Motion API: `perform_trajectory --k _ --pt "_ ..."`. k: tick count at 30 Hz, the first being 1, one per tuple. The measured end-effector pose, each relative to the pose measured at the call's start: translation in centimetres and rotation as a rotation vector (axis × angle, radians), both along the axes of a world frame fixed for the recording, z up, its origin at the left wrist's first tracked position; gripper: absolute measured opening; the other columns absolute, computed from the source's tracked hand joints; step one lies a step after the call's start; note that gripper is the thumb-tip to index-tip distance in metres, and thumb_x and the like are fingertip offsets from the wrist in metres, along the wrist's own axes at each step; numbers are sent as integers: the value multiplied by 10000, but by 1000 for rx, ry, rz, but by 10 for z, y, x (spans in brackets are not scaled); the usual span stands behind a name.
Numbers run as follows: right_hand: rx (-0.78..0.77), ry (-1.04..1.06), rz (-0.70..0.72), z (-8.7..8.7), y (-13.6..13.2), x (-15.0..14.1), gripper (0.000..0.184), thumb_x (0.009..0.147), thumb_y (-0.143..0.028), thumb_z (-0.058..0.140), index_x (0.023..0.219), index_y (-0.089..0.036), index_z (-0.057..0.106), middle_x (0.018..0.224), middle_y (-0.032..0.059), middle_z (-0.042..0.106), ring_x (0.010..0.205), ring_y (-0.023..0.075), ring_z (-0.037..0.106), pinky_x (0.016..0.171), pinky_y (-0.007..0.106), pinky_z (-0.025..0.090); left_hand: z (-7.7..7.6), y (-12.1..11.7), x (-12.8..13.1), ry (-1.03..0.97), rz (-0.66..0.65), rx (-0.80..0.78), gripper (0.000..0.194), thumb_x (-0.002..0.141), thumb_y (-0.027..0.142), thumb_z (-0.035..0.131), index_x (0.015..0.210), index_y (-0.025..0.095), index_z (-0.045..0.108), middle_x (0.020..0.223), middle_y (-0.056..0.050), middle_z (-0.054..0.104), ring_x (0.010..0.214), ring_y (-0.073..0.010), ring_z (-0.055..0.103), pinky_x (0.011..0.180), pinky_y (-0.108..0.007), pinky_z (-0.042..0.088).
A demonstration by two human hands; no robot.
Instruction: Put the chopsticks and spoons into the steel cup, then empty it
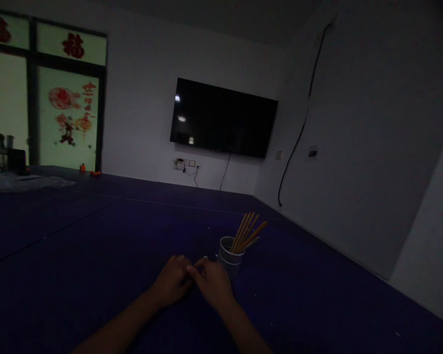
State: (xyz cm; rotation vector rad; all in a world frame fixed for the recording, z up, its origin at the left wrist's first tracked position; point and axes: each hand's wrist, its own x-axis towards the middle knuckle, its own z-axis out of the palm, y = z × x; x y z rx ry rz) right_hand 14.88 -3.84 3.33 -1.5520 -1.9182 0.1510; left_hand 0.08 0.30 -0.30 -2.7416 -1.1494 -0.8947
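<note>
Both my hands are close together, low in the middle of the head view, over the dark blue surface (133,265). My left hand (172,280) is closed, its fingers curled inward toward the other hand. My right hand (213,284) is closed too, thumb pointing left and fingers bent. What they hold, if anything, is hidden in the dim light; a small pale speck shows just beyond my right fingers. Right behind my right hand stands a grey metal-looking cup (229,258), upright. Several thin wooden sticks (243,231) lean out of it to the right.
Crumpled clear plastic (22,182) lies at the far left, near a dark box (15,160). Small orange objects (82,168) sit at the far edge. A wall screen (223,118) hangs behind; a black cable (299,132) runs down the right wall.
</note>
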Motion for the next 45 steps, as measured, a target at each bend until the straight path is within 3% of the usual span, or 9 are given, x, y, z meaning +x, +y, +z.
perform_trajectory --k 5,11,15,18,23,30,34,37,45 --pt "110 154 70 4 -2 -4 332 882 -438 448 826 -204 676 688 21 687 636 149 632 566 216 381 6 -2 -2 68 17 8 154 758 120 492 877 202 545 852 -37 608 824 -200 525 715 -326 359" --pt "373 290 41 10 -9 2 399 925 -397 331 719 -197 608 618 12 628 588 146 592 582 231 396 4 2 0 90 36 43 89 767 125 484 712 194 493 768 -33 589 761 -191 512 684 -328 346" --pt "656 401 -138 15 -10 20 425 920 -454 310 733 -197 593 670 35 632 663 170 601 642 256 421 3 4 -1 100 58 20 115 783 126 467 689 190 484 754 -32 581 759 -189 512 684 -326 339" --pt "752 443 -345 20 -7 37 479 915 -511 271 786 -181 593 737 66 653 714 191 613 671 274 422 4 3 -1 93 67 -1 112 796 131 455 707 189 492 766 -32 584 769 -186 515 696 -322 338" --pt "562 306 -592 27 0 49 577 914 -539 214 822 -155 634 758 110 678 708 232 620 618 287 381 8 0 -1 107 65 -45 111 808 146 445 715 189 488 779 -26 597 780 -177 517 701 -313 334" --pt "263 236 -595 27 3 46 457 911 -462 304 861 -176 657 790 104 701 720 241 628 591 284 353 5 3 -2 83 56 -85 123 815 174 446 703 189 494 765 -23 600 797 -184 517 707 -318 327" --pt "253 313 -552 25 5 46 388 881 -457 376 842 -192 656 752 84 697 709 230 634 598 274 369 3 4 -2 80 51 -89 114 821 190 454 718 190 502 778 -24 603 811 -187 519 718 -316 333" --pt "278 432 -486 22 7 48 389 859 -473 404 935 -188 657 784 83 703 731 222 645 621 268 403 3 3 -1 85 49 -97 104 821 192 459 733 192 513 794 -24 610 821 -191 524 720 -317 335" --pt "466 666 -412 17 12 47 504 819 -508 470 1162 -153 576 893 109 709 786 231 670 648 289 467 2 3 -2 74 44 -74 90 823 184 464 766 197 531 812 -23 619 832 -191 538 740 -321 345"
